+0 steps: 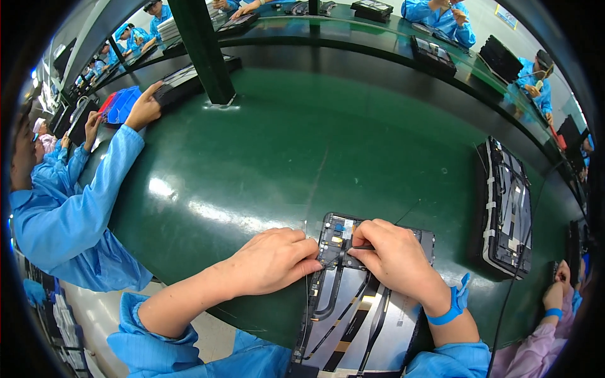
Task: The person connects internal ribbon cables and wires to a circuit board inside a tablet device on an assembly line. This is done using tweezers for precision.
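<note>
1. Head view, and it was the only angle. An opened tablet-like device (362, 296) lay back-side up at the near edge of the green conveyor belt (265, 157), silver panel and black flat cables exposed, circuit board at the far end.
2. The left hand (272, 259) sat on the device's left edge, fingers curled shut and pinched at the board's corner. Couldn't tell if anything was actually between the fingertips.
3. The right hand (394, 255) was closed around a thin dark tool (360, 247), tip aimed left at the small connectors on the board. A blue wrist strap (455, 303) was on that wrist.
4. Risk, as I read it: the tip sat right among tiny parts, so a slip could gouge the board or bend a connector. Pressing too hard would do that.
5. The flat cables ran right under both palms, so a dragged wrist could crease or tug one loose.
6. The device hung partly over the belt edge toward the person, so a hard push could tip it.
7. Another opened device (506, 208) lay well apart on the right, and a co-worker's hand (144, 110) rested on a black tray far left. Neither was close enough to interfere.
</note>
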`<move>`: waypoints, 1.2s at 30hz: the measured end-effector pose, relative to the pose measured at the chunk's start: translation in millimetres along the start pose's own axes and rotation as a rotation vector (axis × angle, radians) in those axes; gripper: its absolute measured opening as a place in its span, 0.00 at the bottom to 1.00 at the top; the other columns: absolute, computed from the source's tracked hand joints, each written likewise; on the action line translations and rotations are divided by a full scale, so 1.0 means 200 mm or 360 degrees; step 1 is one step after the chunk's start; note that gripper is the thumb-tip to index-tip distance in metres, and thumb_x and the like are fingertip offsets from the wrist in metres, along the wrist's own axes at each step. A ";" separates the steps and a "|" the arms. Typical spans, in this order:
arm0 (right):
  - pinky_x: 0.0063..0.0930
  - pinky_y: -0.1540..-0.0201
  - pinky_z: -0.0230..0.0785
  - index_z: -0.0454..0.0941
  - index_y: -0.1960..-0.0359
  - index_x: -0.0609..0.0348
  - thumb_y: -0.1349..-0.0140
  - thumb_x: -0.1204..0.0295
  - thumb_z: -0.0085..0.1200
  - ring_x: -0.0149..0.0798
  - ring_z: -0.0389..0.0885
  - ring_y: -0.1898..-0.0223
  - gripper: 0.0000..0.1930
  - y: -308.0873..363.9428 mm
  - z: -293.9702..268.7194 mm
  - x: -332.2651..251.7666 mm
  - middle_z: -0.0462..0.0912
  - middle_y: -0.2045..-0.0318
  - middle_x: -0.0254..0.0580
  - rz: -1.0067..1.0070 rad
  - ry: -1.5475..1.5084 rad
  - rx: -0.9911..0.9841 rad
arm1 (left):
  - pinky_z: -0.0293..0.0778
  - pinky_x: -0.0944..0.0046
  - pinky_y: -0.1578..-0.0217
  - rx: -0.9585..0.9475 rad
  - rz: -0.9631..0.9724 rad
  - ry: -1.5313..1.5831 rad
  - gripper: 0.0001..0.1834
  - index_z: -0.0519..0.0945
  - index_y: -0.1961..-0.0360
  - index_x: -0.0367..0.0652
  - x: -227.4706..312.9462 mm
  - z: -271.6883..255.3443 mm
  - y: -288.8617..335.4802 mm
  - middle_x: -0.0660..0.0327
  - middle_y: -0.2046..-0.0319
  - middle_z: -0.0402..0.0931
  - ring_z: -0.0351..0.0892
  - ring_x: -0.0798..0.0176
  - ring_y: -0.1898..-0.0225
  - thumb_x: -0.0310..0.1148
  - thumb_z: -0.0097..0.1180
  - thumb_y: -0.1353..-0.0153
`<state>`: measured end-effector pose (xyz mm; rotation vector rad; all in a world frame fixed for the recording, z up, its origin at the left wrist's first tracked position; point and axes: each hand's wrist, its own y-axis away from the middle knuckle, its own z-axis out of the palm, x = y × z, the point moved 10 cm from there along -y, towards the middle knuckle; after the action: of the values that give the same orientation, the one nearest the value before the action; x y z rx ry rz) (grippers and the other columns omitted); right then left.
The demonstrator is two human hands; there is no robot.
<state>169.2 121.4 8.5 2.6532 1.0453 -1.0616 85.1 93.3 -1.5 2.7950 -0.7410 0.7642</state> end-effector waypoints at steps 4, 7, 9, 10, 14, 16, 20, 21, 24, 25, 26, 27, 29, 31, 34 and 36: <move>0.34 0.76 0.64 0.66 0.75 0.58 0.55 0.72 0.52 0.43 0.72 0.76 0.07 -0.01 0.02 0.00 0.71 0.79 0.41 -0.0024 0.0014 -0.0070 | 0.65 0.59 0.76 -0.0257 -0.0003 0.0375 0.11 0.70 0.77 0.39 -0.02 0.04 -0.01 0.55 0.82 0.69 0.71 0.54 0.77 0.37 0.50 0.50; 0.34 0.76 0.63 0.66 0.75 0.58 0.54 0.72 0.51 0.43 0.72 0.76 0.07 -0.01 0.02 0.00 0.71 0.79 0.41 -0.0017 0.0027 -0.0081 | 0.64 0.60 0.79 -0.0392 -0.0062 0.0410 0.12 0.69 0.78 0.38 -0.04 0.07 -0.01 0.56 0.84 0.68 0.70 0.56 0.81 0.36 0.52 0.51; 0.34 0.76 0.63 0.67 0.75 0.59 0.54 0.72 0.51 0.43 0.72 0.76 0.07 0.00 0.01 0.00 0.71 0.80 0.41 -0.0013 0.0032 -0.0078 | 0.64 0.61 0.80 -0.0423 -0.0093 0.0325 0.11 0.69 0.78 0.38 -0.04 0.08 -0.01 0.57 0.86 0.68 0.70 0.58 0.82 0.36 0.52 0.51; 0.34 0.76 0.63 0.67 0.75 0.59 0.54 0.72 0.51 0.43 0.72 0.76 0.07 0.00 0.00 0.00 0.71 0.80 0.41 -0.0011 0.0030 -0.0082 | 0.65 0.64 0.82 -0.0378 -0.0176 0.0519 0.10 0.69 0.77 0.38 -0.06 0.08 0.00 0.59 0.85 0.68 0.70 0.63 0.83 0.34 0.53 0.51; 0.34 0.76 0.64 0.67 0.75 0.59 0.54 0.71 0.51 0.44 0.72 0.76 0.07 -0.01 0.02 0.01 0.71 0.79 0.41 0.0000 0.0010 -0.0084 | 0.67 0.75 0.84 -0.0299 -0.0755 0.1620 0.09 0.67 0.73 0.38 -0.17 0.24 0.09 0.64 0.82 0.68 0.69 0.75 0.81 0.31 0.52 0.50; 0.34 0.76 0.64 0.67 0.75 0.59 0.54 0.71 0.51 0.44 0.72 0.76 0.07 -0.01 0.02 0.00 0.71 0.79 0.41 0.0010 0.0022 -0.0079 | 0.68 0.76 0.83 -0.0298 -0.0760 0.1660 0.09 0.66 0.72 0.38 -0.17 0.24 0.09 0.65 0.80 0.68 0.69 0.75 0.80 0.30 0.52 0.50; 0.34 0.76 0.64 0.67 0.75 0.59 0.54 0.71 0.51 0.44 0.73 0.77 0.08 0.00 0.00 0.01 0.71 0.79 0.41 0.0040 0.0035 -0.0054 | 0.69 0.77 0.83 -0.0297 -0.0829 0.1806 0.09 0.66 0.71 0.38 -0.16 0.27 0.09 0.64 0.79 0.67 0.70 0.74 0.79 0.27 0.52 0.50; 0.34 0.76 0.64 0.67 0.75 0.59 0.54 0.71 0.51 0.44 0.73 0.77 0.08 0.00 0.01 0.01 0.71 0.79 0.41 0.0037 0.0029 -0.0057 | 0.69 0.77 0.83 -0.0294 -0.0836 0.1805 0.09 0.66 0.71 0.38 -0.17 0.27 0.09 0.64 0.79 0.67 0.70 0.74 0.79 0.27 0.52 0.50; 0.34 0.76 0.64 0.67 0.75 0.59 0.54 0.71 0.51 0.43 0.73 0.77 0.07 -0.01 0.02 0.01 0.71 0.79 0.41 0.0038 0.0017 -0.0073 | 0.70 0.76 0.83 -0.0233 -0.0875 0.1921 0.08 0.65 0.71 0.38 -0.17 0.29 0.11 0.64 0.78 0.67 0.70 0.74 0.79 0.25 0.51 0.51; 0.34 0.76 0.64 0.67 0.75 0.59 0.54 0.71 0.51 0.43 0.73 0.77 0.07 -0.01 0.02 0.01 0.71 0.79 0.41 0.0042 0.0019 -0.0074 | 0.71 0.76 0.82 -0.0225 -0.0886 0.1949 0.08 0.65 0.71 0.39 -0.17 0.29 0.11 0.64 0.77 0.67 0.70 0.73 0.78 0.24 0.51 0.51; 0.34 0.77 0.64 0.67 0.75 0.58 0.54 0.71 0.51 0.43 0.73 0.77 0.07 -0.01 0.02 0.01 0.71 0.80 0.41 0.0047 0.0021 -0.0075 | 0.71 0.76 0.81 -0.0217 -0.0897 0.1977 0.08 0.65 0.71 0.39 -0.17 0.29 0.11 0.64 0.77 0.67 0.70 0.73 0.78 0.23 0.51 0.50; 0.34 0.77 0.64 0.67 0.75 0.58 0.54 0.71 0.51 0.43 0.73 0.77 0.07 -0.01 0.02 0.01 0.71 0.80 0.41 0.0049 0.0021 -0.0076 | 0.71 0.76 0.81 -0.0219 -0.0898 0.1978 0.08 0.65 0.71 0.39 -0.16 0.29 0.11 0.64 0.77 0.67 0.70 0.73 0.78 0.23 0.51 0.50; 0.34 0.77 0.64 0.67 0.76 0.58 0.54 0.71 0.51 0.43 0.72 0.77 0.07 -0.01 0.02 0.01 0.71 0.80 0.41 0.0047 0.0013 -0.0065 | 0.71 0.76 0.81 -0.0220 -0.0953 0.2011 0.08 0.64 0.71 0.39 -0.17 0.30 0.12 0.63 0.77 0.67 0.70 0.73 0.78 0.22 0.50 0.51; 0.34 0.77 0.64 0.67 0.76 0.58 0.54 0.71 0.51 0.43 0.72 0.77 0.07 0.00 0.02 0.01 0.71 0.80 0.41 0.0050 0.0012 -0.0068 | 0.71 0.76 0.81 -0.0222 -0.0961 0.2014 0.08 0.64 0.71 0.39 -0.16 0.30 0.12 0.63 0.76 0.67 0.70 0.73 0.78 0.22 0.50 0.51; 0.34 0.77 0.64 0.67 0.76 0.59 0.54 0.71 0.51 0.43 0.72 0.78 0.07 0.00 0.01 0.01 0.71 0.80 0.41 0.0036 0.0013 -0.0067 | 0.71 0.76 0.81 -0.0235 -0.0959 0.1987 0.08 0.64 0.71 0.39 -0.16 0.30 0.12 0.63 0.76 0.66 0.70 0.73 0.78 0.23 0.51 0.51; 0.33 0.77 0.64 0.67 0.76 0.59 0.54 0.71 0.51 0.43 0.72 0.78 0.07 0.00 0.01 0.00 0.71 0.80 0.41 0.0023 0.0014 -0.0063 | 0.71 0.76 0.81 -0.0249 -0.0948 0.1957 0.08 0.64 0.71 0.39 -0.16 0.29 0.11 0.63 0.76 0.65 0.70 0.73 0.78 0.25 0.51 0.51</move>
<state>167.9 121.5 6.6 2.6328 1.0365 -1.0169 75.8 71.3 -67.3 1.6642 0.2340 1.7924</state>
